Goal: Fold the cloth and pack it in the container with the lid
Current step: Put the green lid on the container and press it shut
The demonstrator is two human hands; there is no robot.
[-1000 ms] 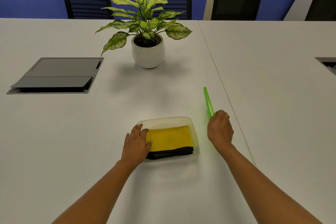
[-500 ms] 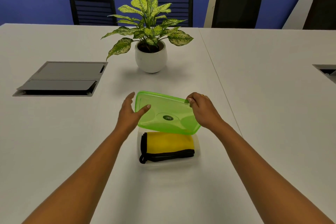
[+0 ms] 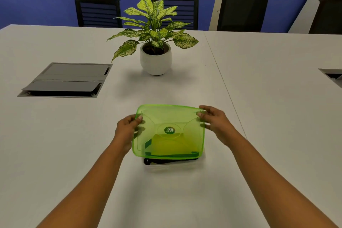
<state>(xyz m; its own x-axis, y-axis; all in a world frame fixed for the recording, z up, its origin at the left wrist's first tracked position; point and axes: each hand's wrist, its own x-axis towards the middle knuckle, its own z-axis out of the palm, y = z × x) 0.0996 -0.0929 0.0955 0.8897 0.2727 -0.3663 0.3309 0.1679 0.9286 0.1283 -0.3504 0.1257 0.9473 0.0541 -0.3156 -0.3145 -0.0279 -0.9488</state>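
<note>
A translucent green lid [image 3: 169, 122] hovers over the clear plastic container [image 3: 174, 166] on the white table. My left hand [image 3: 127, 129] grips the lid's left edge and my right hand [image 3: 214, 124] grips its right edge, thumbs on top. The folded yellow cloth with black trim [image 3: 170, 159] lies inside the container, seen mostly through the lid; only its black front edge shows uncovered. The lid's near edge sits a little behind the container's front wall.
A potted plant in a white pot [image 3: 156, 59] stands behind the container. A grey cable hatch [image 3: 66, 79] is set into the table at the left, another hatch [image 3: 333, 76] at the right edge. Black chairs [image 3: 242, 8] line the far side.
My right hand brought the lid from the table's right side over the container. My left hand left the cloth and took the lid's left edge. The lid has come down nearer over the cloth.
</note>
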